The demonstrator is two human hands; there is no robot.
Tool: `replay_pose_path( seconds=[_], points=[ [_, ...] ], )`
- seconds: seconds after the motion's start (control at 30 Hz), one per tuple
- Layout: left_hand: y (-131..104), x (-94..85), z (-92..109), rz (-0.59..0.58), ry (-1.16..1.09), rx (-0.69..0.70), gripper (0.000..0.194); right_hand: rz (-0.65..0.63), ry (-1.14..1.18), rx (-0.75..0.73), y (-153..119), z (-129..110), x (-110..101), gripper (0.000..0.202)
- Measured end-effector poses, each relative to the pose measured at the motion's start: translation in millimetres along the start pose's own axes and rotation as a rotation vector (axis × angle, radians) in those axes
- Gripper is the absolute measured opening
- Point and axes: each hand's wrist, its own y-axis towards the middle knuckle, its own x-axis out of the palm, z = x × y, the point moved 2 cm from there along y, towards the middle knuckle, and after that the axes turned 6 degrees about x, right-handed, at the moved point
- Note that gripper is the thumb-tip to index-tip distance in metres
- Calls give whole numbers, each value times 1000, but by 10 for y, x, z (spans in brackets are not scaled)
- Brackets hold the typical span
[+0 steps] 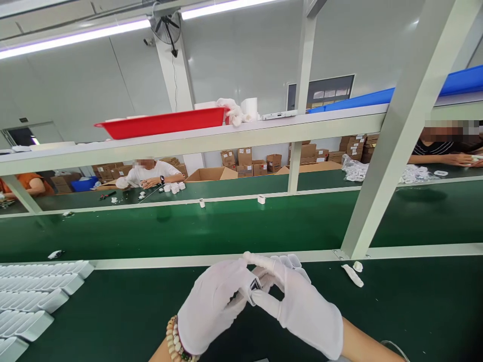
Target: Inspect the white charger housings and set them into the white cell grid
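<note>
White-gloved left hand [215,304] and right hand [302,306], fingers curled nearly closed | both pinching this little white piece [253,288] | it's smack between their fingertips, over the green counter [128,311], kinda half hidden

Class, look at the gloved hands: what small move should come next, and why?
Probably turn the white piece slightly to show more of its dark part: the left hand and right hand both have fingers on it, and they cover much of it.
</note>
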Motion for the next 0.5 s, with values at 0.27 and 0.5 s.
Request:
replay_pose_path(
  seconds=[0.27,0.5],
  points=[
    [-99,81,-84,21,-158,-222,37,15,110,-27,0,30,-218,52],
    [-467,639,-703,-45,-344,-695,30,-211,-327,-18,-552,743,228,10]
  ],
)
